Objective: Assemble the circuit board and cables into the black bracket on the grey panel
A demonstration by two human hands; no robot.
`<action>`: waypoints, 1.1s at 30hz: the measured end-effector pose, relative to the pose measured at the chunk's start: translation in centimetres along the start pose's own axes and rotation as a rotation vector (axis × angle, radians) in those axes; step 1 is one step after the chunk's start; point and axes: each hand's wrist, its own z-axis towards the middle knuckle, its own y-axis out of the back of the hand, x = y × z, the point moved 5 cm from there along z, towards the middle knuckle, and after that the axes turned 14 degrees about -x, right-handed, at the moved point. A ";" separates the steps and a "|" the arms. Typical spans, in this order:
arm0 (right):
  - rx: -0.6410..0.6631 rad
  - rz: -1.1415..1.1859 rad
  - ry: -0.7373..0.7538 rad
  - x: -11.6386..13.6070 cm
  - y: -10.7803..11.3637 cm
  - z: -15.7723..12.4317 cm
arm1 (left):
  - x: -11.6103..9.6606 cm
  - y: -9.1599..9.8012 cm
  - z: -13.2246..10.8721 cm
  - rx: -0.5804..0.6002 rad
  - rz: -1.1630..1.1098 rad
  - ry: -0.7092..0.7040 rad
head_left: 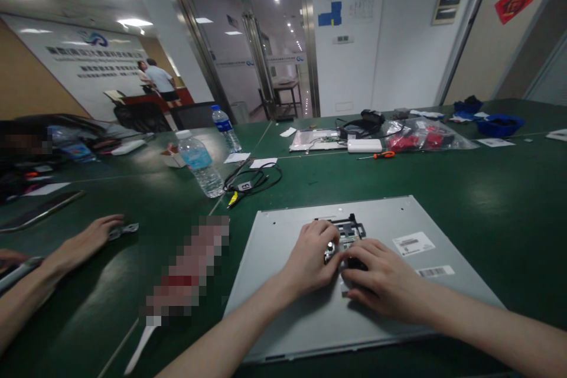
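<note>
A flat grey metal panel [310, 307] lies on the green table [487, 189] in front of me, with white barcode stickers [413, 243] on its right half. Near its middle sits a small black bracket [349, 228] with metal parts. My left hand [310, 260] rests on the panel, fingers curled and pinching a small round metal piece [330, 247] at the bracket's left side. My right hand [381, 280] lies beside it, fingers bent down over a small dark part under the fingertips, which I cannot make out.
Another person's hand [88, 236] rests on the table at the left, touching a small metal piece. Two water bottles [201, 165], black cables [250, 180], an orange screwdriver [381, 155], a white box [364, 145], plastic bags and a blue tray [500, 125] lie further back.
</note>
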 end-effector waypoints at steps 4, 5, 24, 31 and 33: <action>-0.005 -0.008 0.003 0.0 0.1 0.1 | -0.1 0.0 0.0 0.006 -0.005 -0.007; -0.003 -0.010 0.006 0.0 0.1 0.1 | -0.1 0.0 0.0 0.007 -0.006 -0.007; 0.001 -0.012 -0.001 0.1 0.0 0.0 | 0.0 0.1 -0.1 -0.002 0.000 0.007; -0.030 0.008 0.031 0.3 0.2 0.1 | -0.1 0.3 -0.2 0.008 -0.001 0.002; -0.037 0.005 0.034 0.3 0.2 0.1 | -0.1 0.3 -0.2 0.012 0.001 0.000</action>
